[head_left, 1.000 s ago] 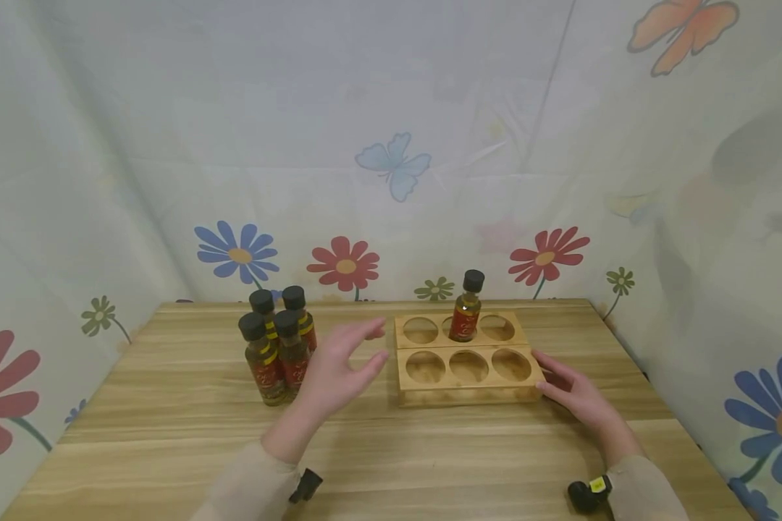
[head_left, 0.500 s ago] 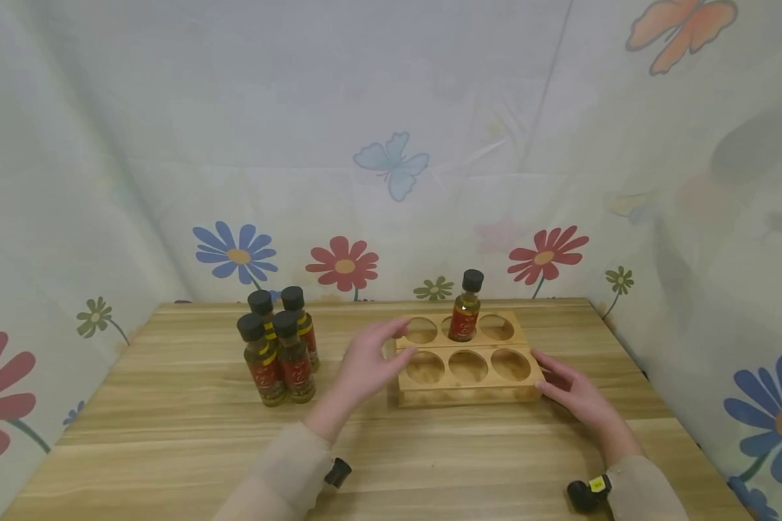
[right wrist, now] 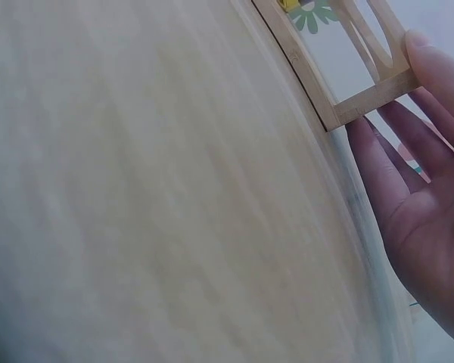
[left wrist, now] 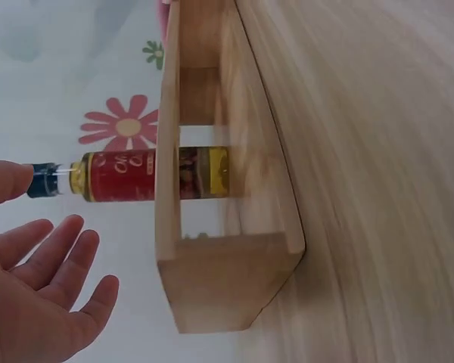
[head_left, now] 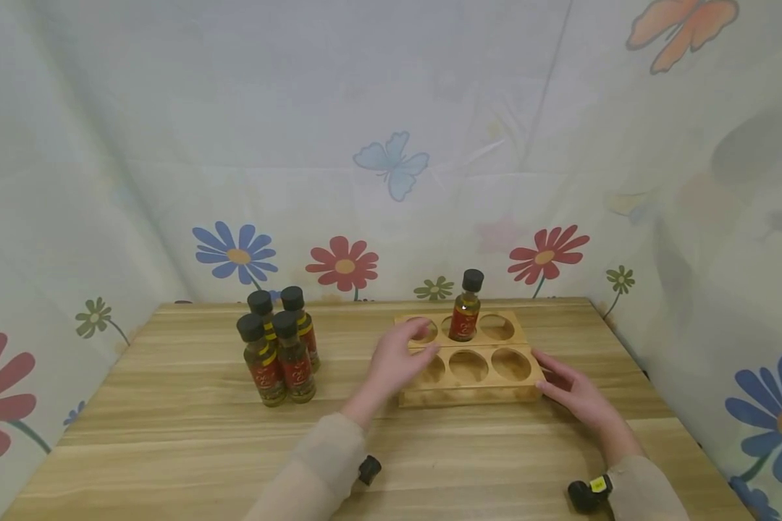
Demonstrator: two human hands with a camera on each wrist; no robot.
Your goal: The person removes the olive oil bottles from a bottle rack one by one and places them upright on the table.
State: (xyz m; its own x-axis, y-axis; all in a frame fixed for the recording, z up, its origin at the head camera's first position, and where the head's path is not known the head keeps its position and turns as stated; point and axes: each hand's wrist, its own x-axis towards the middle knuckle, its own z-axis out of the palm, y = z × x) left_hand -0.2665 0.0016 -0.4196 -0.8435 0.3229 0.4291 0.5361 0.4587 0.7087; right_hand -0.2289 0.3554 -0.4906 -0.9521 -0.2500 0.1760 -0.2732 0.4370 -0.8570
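A two-row wooden bottle rack (head_left: 469,396) with round holes stands on the table. One small oil bottle (head_left: 464,318), black-capped with a red label, sits upright in the back row's middle hole; the left wrist view shows the same bottle (left wrist: 121,175) with its lower end inside the rack. My left hand (head_left: 394,362) hovers over the rack's left end, fingers spread and loosely bent, holding nothing. At the right end, my right hand (head_left: 580,398) rests its fairly straight fingers and thumb against the rack's side; the right wrist view shows that rack end (right wrist: 374,98) touched by fingertips.
Several similar bottles (head_left: 296,369) stand upright in a cluster on the table's left side. The wood-grain table (head_left: 189,449) ends at a flower-patterned cloth backdrop (head_left: 287,181) behind and at both sides. Both wrists carry small black cameras.
My left hand has moved right, from beside the bottle cluster to over the rack's left end, its fingers staying apart. The right hand, rack and bottles have kept their places.
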